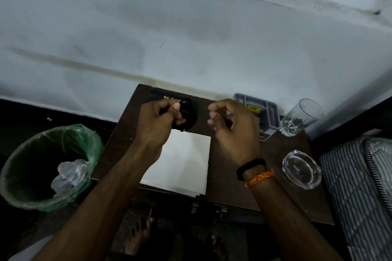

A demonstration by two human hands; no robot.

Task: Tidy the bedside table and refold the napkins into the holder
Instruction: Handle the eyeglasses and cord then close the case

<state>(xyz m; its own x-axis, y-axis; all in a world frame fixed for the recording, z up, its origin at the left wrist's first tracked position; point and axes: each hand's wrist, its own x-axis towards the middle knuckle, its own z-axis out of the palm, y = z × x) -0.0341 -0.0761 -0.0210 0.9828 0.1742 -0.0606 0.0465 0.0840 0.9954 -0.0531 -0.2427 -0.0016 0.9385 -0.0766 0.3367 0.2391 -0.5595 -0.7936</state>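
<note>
The right side of the bedside table point(273, 176) is crowded by a grey tray point(269, 110), a drinking glass point(301, 117) and a glass ashtray point(302, 169). The centre is covered by flat white napkins point(182, 161). Bare wood is left along the left edge, beside the lined bin point(42, 167).

Black looped item point(186, 115) in left hand point(158, 122): identity unclear, partly behind fingers. Dark folder point(157, 95) lettering beyond grip cut short by hand. Right hand point(232, 128) fingers curled; contents unseen. Grey tray point(273, 112) partly hidden behind it.

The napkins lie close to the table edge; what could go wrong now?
1. The napkins overhang the front edge of the table; a forearm might sweep them off.
2. The glass stands at the back right corner, so reaching for the tray could tip it.
</note>
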